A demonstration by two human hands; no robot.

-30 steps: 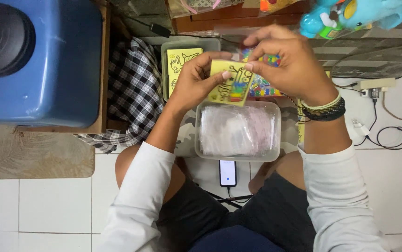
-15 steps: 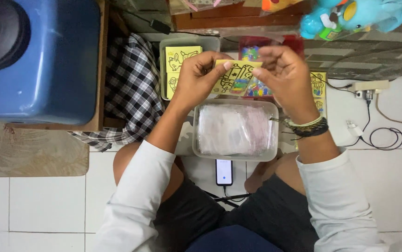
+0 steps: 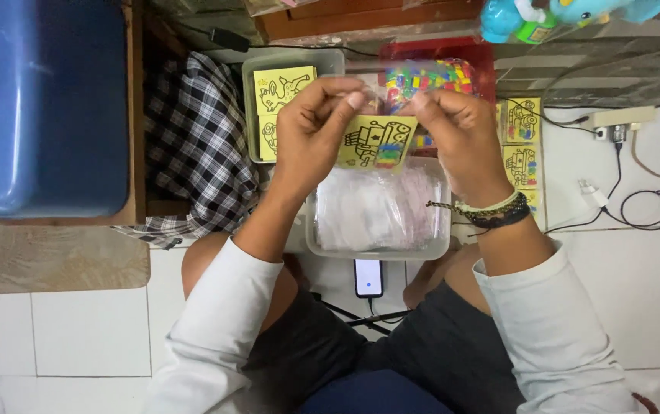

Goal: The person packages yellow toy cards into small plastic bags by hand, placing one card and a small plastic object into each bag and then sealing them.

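Observation:
My left hand [image 3: 308, 134] and my right hand [image 3: 461, 138] together pinch a yellow picture card [image 3: 376, 142] with a black line drawing of a vehicle and a few small coloured pieces on it. The card hangs above a clear plastic tub [image 3: 379, 211] filled with thin clear plastic bags. Behind my hands lies a clear packet of many small coloured pieces [image 3: 425, 77] over a red tray [image 3: 483, 54]. A grey tray [image 3: 252, 84] to the left holds more yellow cards [image 3: 284, 88]. Beaded bracelets circle my right wrist.
A large blue container [image 3: 42, 107] stands at the left beside a checked cloth [image 3: 192, 146]. More yellow cards [image 3: 521, 146] lie on the floor at the right, near a power strip [image 3: 621, 119] and cables. A phone [image 3: 368, 277] lies between my knees. A blue toy [image 3: 544, 15] sits at the top.
My hands have come closer together over the tub, both now pinching the card's top edge. The card hangs straighter than before.

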